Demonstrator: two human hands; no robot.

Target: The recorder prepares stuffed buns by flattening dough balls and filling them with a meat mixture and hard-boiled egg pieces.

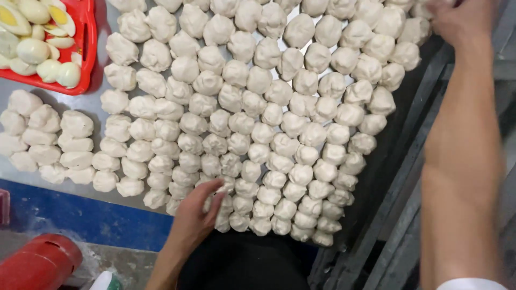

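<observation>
Your left hand (200, 212) is down on the near edge of the dough balls (252, 118).

Fingers loosely curled, closing around one dough piece (222, 205) at the near edge of the mass, just beside its neighbours. Pinch it free gently so the touching pieces don't drag along; I'd lift straight up. Your right hand (461, 20) is out at the far right corner of the mass, at the frame's top edge; whether those fingers are spread or gripping, I cannot tell. Left of the mass sits a smaller dough cluster (45, 139), and beyond that a red tray (88, 43) of halved boiled eggs (35, 40).
</observation>
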